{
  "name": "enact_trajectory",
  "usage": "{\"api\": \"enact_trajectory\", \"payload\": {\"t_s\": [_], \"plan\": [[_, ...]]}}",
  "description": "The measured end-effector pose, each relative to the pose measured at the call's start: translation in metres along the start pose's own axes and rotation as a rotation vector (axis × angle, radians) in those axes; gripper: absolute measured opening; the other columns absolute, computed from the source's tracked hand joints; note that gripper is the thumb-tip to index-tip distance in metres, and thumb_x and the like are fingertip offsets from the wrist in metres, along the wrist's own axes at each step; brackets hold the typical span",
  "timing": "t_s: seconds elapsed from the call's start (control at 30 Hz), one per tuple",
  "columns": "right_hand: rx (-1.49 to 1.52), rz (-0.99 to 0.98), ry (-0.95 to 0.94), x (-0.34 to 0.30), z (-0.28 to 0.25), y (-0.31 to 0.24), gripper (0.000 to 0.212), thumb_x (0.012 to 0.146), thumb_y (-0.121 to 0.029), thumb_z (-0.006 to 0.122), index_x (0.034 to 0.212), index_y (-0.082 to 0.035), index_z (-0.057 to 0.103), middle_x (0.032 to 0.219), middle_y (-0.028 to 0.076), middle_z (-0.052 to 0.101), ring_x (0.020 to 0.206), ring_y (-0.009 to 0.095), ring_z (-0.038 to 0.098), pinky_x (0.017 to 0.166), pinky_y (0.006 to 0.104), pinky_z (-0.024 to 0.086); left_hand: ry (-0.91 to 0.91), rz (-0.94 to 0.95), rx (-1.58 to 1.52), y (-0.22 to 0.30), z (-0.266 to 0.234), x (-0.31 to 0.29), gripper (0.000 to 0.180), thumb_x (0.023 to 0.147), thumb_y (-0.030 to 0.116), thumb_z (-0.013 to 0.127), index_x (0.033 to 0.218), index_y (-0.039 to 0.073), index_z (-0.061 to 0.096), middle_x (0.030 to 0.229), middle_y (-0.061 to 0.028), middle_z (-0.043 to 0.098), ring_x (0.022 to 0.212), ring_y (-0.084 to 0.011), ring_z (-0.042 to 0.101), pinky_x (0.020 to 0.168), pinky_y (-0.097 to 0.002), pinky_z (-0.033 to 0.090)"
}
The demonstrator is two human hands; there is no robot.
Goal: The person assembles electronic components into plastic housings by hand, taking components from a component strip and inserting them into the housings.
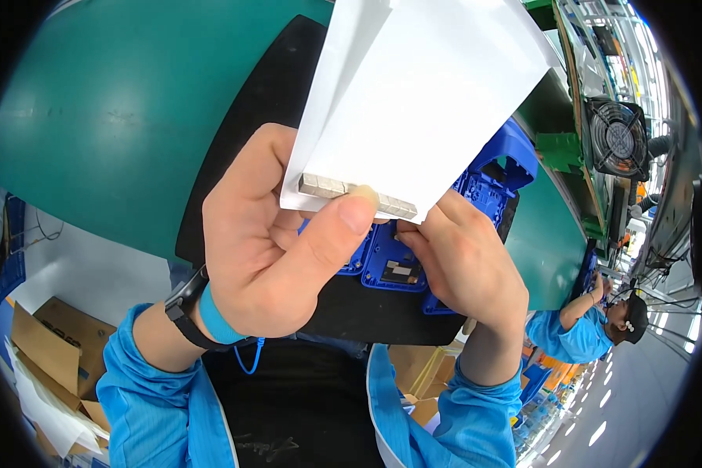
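Observation:
My left hand [281,242] is closed on a stack of white paper sheets [437,93], held up in front of me. Its thumb presses on a row of small silver-grey blocks [324,186] lying along the lower edge of the paper. My right hand [468,253] is below the paper's lower right corner, with thumb and fingers pinched together; whatever they hold is too hidden to make out. Behind and under both hands, blue plastic housing parts [373,273] lie on the black mat. A larger blue housing [511,156] stands beyond my right hand, partly covered by the paper.
The black mat [234,148] lies on a green worktable [125,117]. A fan [619,139] is fixed beside green-edged shelving on the right. Cardboard boxes [58,343] stand at the lower left. A person in blue [577,331] works farther off at the right.

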State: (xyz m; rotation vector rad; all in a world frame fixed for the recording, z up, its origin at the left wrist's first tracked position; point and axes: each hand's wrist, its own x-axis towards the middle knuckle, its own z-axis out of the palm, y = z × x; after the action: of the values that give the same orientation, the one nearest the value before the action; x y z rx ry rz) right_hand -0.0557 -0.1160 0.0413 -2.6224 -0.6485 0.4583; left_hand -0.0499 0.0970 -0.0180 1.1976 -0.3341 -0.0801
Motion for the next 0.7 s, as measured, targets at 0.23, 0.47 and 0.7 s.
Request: {"api": "enact_trajectory", "payload": {"t_s": [0.23,0.47,0.7], "plan": [[-0.009,0.006,-0.020,0.002,0.000,-0.003,0.030,0.077,0.005,0.065,0.106,0.001,0.061,0.096,0.018,0.061,0.087,0.040,0.059,0.076,0.0440,0.050,-0.011,0.005,-0.017,0.001,-0.003,-0.001,0.040,0.096,0.017,0.058,0.126,-0.004,0.043,0.106,-0.0173,0.066,0.090,-0.0164,0.066,0.077,-0.0283,0.055],[-0.064,0.001,0.049,0.002,0.004,-0.012,0.029,0.075,0.004,0.069,0.104,0.001,0.062,0.097,0.017,0.062,0.088,0.039,0.060,0.075,0.0443,0.050,-0.019,0.007,-0.006,0.002,-0.005,-0.002,0.041,0.096,0.017,0.058,0.126,-0.005,0.042,0.106,-0.0184,0.066,0.091,-0.0181,0.068,0.077,-0.0291,0.056],[-0.141,0.023,0.133,-0.006,0.015,-0.012,0.027,0.073,0.004,0.070,0.098,0.002,0.062,0.091,0.016,0.061,0.081,0.036,0.059,0.070,0.0425,0.049,-0.029,0.020,0.007,0.003,-0.006,-0.002,0.040,0.096,0.017,0.057,0.126,-0.005,0.042,0.106,-0.0190,0.067,0.090,-0.0190,0.069,0.076,-0.0299,0.057]]}}
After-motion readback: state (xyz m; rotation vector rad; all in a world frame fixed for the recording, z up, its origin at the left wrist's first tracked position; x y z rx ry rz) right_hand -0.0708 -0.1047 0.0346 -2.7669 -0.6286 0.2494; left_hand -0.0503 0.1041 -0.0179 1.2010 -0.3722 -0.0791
